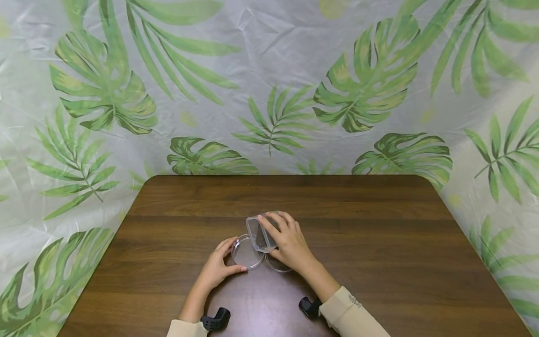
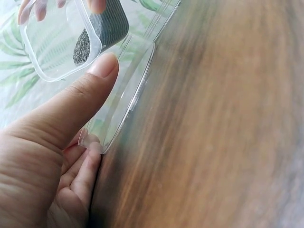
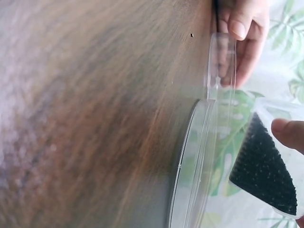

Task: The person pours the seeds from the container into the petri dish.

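Note:
My left hand [image 1: 215,267] holds a clear round petri dish [image 1: 247,255] on the table by its rim, thumb on the near side and fingers on the far left. My right hand [image 1: 291,243] grips a clear plastic box [image 1: 254,228] from above, tilted over the dish's right side. Dark fine granules [image 3: 263,166] lie heaped in a slanted pile inside the box. In the left wrist view, the box's open rim [image 2: 42,71] faces the left hand, with the granules [image 2: 82,47] behind it. A second clear round dish or lid [image 3: 190,175] lies beside the first, partly under the right hand.
The brown wooden table [image 1: 379,224] stretches around the hands. A leaf-patterned cloth [image 1: 286,61] hangs behind it and along the sides. A tiny dark speck [image 3: 192,35] lies on the wood near the dish. Black wrist cameras [image 1: 216,319] sit on both wrists.

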### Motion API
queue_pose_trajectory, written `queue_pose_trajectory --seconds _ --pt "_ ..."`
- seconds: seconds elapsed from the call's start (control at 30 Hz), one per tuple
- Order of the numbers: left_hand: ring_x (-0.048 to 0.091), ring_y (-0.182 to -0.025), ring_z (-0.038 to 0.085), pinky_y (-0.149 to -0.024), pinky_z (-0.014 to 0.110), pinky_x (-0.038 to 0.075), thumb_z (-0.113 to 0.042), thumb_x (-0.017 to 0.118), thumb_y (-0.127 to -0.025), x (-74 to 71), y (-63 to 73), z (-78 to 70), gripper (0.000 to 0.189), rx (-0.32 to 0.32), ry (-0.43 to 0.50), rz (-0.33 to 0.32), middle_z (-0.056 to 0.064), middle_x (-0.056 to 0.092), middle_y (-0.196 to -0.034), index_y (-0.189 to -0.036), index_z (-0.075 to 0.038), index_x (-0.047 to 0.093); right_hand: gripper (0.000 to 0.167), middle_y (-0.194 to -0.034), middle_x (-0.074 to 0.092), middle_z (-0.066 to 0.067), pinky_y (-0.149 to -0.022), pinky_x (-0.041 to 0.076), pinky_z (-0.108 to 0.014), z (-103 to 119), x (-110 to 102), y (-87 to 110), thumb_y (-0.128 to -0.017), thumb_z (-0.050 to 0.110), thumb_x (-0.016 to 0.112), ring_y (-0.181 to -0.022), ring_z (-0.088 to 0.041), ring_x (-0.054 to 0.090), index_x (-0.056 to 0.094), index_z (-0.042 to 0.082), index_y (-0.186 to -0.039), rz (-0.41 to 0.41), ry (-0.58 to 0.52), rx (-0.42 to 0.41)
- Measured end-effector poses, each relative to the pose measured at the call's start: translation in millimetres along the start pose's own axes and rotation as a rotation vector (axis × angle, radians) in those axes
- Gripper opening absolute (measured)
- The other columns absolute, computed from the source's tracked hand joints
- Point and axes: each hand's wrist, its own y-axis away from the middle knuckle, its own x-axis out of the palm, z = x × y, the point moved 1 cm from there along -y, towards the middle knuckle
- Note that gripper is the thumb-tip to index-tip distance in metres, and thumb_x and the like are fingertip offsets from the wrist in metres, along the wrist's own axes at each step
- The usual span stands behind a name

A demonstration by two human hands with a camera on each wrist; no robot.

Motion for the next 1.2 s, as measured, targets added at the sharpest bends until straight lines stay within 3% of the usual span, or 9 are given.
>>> queue_pose_trajectory --seconds 0.47,0.7,0.83,1.07,1.2 --pt "0.047 -0.111 0.039 -0.093 0.044 0.038 -0.006 0.080 -0.063 -0.6 -0.9 -0.3 0.078 0.002 0.009 0.013 0.025 0.044 -0.124 -0.127 0.011 0.041 0.091 -0.134 0.034 -0.008 -0.087 0.039 -0.044 1.1 -1.1 -1.2 -0.063 0.020 0.081 -0.122 -0.032 0.027 0.032 0.019 -0.140 0.035 0.044 -0.007" --pt "0.048 -0.113 0.032 -0.094 0.040 0.039 -0.016 0.082 -0.061 7.4 -4.7 33.7 0.082 -0.013 -0.017 0.001 0.016 0.045 -0.126 -0.130 0.002 0.042 0.093 -0.134 0.034 -0.009 -0.090 0.037 -0.046 1.8 -0.7 -2.2 -0.062 0.021 0.082 -0.122 -0.034 0.027 0.030 0.019 -0.140 0.038 0.051 -0.021" --pt "0.048 -0.113 0.029 -0.094 0.037 0.040 -0.025 0.082 -0.060 7.0 -4.6 39.5 0.085 -0.011 -0.016 0.011 0.012 0.045 -0.126 -0.131 -0.001 0.043 0.094 -0.134 0.033 -0.009 -0.091 0.036 -0.047 2.6 -1.0 -2.9 -0.063 0.022 0.082 -0.123 -0.034 0.026 0.030 0.020 -0.140 0.042 0.053 -0.023" --pt "0.047 -0.113 0.030 -0.094 0.037 0.039 -0.024 0.082 -0.061 6.8 -4.0 38.0 0.084 -0.033 -0.010 0.011 0.011 0.045 -0.126 -0.131 -0.002 0.043 0.094 -0.134 0.033 -0.009 -0.094 0.035 -0.045 3.4 -1.2 -4.1 -0.063 0.022 0.082 -0.124 -0.033 0.026 0.029 0.020 -0.141 0.048 0.070 -0.023" --pt "0.047 -0.112 0.038 -0.093 0.042 0.039 -0.012 0.081 -0.063 2.1 -1.7 15.1 0.079 -0.020 0.000 0.013 0.020 0.045 -0.125 -0.129 0.006 0.042 0.094 -0.134 0.033 -0.009 -0.095 0.034 -0.046 4.3 -2.2 -5.5 -0.063 0.023 0.082 -0.124 -0.034 0.025 0.029 0.021 -0.140 0.049 0.076 -0.026"
